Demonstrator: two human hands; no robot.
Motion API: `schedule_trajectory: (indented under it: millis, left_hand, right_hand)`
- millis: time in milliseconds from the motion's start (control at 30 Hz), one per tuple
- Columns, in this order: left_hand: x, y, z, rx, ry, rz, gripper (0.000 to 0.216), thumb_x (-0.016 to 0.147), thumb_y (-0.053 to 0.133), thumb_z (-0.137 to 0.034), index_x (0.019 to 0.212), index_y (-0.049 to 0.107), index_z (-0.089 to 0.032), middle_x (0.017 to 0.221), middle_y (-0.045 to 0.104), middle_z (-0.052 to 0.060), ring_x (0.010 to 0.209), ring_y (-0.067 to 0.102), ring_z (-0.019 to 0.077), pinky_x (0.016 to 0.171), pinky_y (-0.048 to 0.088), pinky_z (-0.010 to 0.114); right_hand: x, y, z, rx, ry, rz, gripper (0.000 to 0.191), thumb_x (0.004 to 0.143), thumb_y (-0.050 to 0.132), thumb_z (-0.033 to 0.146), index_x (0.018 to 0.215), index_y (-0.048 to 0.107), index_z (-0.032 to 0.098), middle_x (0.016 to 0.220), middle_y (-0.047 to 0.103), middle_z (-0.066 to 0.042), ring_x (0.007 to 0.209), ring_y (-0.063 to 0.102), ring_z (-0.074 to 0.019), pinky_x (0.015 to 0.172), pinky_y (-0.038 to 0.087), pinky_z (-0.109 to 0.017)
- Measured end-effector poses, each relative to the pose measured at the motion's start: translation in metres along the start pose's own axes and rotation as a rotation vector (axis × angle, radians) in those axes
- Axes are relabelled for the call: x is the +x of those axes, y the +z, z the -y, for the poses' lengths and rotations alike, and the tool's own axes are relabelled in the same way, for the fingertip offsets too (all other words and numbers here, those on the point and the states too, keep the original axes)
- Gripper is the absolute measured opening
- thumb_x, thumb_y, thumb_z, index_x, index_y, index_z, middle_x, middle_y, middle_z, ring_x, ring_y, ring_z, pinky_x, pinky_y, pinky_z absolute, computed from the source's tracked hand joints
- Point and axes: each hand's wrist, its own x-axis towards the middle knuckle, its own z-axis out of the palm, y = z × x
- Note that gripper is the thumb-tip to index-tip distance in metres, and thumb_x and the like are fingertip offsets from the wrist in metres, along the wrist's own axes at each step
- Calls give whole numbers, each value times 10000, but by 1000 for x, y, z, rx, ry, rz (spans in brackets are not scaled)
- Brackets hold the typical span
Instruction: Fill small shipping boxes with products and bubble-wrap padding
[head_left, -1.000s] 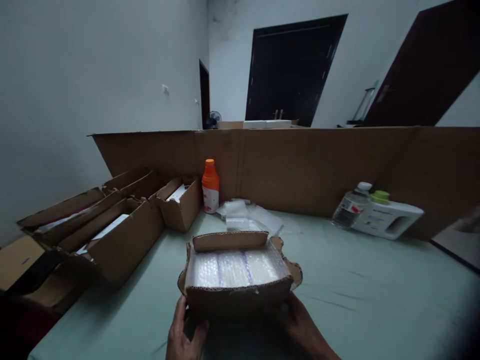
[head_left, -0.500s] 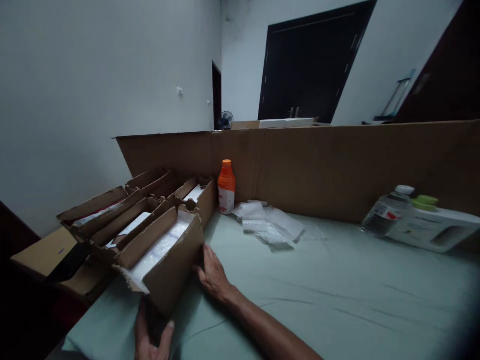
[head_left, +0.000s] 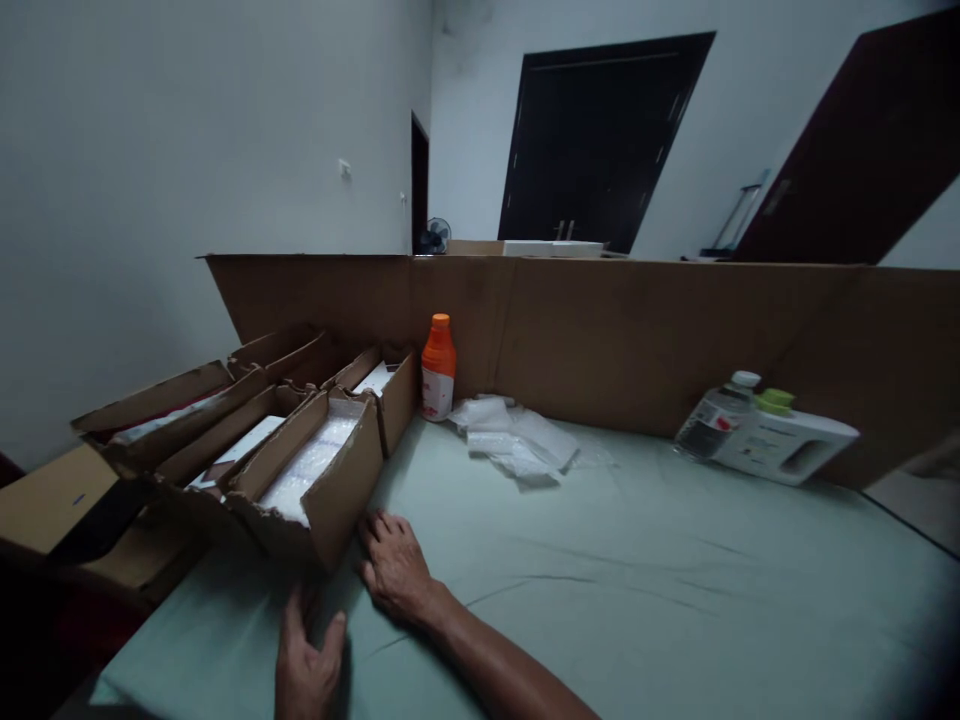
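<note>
A narrow cardboard box (head_left: 346,478) stands at the front right of a cluster of similar boxes on the left of the table. Inside it lies a bubble-wrap packet (head_left: 319,462). My right hand (head_left: 396,568) rests on the cloth beside the box's right side, fingers bent a little and apart, with nothing held. Whether its fingertips touch the cardboard I cannot tell. My left hand (head_left: 309,655) is just in front of the box's near end, thumb and fingers apart, holding nothing.
Other cardboard boxes (head_left: 225,425) hold flat white and red items. Behind them stands an orange bottle (head_left: 439,365) beside crumpled clear plastic bags (head_left: 514,435). A clear bottle (head_left: 716,415) and a white jug (head_left: 787,445) lean at the right. A cardboard wall (head_left: 600,340) closes the back.
The front box has moved back against its neighbours and sits level with them. Both hands have come away from its sides. The camera view has shifted slightly.
</note>
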Motion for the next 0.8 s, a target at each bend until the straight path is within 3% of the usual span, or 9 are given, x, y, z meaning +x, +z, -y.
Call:
schedule_trajectory:
  millis: [133,333,467,800]
  left_hand:
    - [-20,-9,-21,76,19,9,702,792,538,-515,1363,473,-112,1352,585,222,1258,573,350,1065,472,487]
    - [-43,-20,-39,261,371,52,418,853,479,-375,1174,628,-151,1179,686,162,1116,642,299,960,537,449]
    - [-46,-23,-46,280,421,80,300,830,491,-314,1020,686,-187,1052,725,122,1034,649,291,938,531,450]
    - [-45,-26,-57,349,499,56,257,820,478,-257,945,693,-192,974,737,111,959,645,284,876,540,433]
  right_hand:
    - [-20,-4,13,-61,-32,-1,369,962,564,375,1262,588,162,1421,526,-147,1350,399,-290,1127,313,-445]
    - [-71,-9,36,-120,-47,3,421,976,550,415,1325,527,180,1447,509,-135,1352,400,-292,1107,329,-452]
    - [-98,-11,46,-125,-46,4,430,974,557,410,1340,513,188,1454,503,-133,1353,400,-287,1104,325,-447]
    - [-101,-22,41,-80,-94,16,281,934,640,359,1159,629,192,1322,606,-101,1222,517,-250,1000,402,-392]
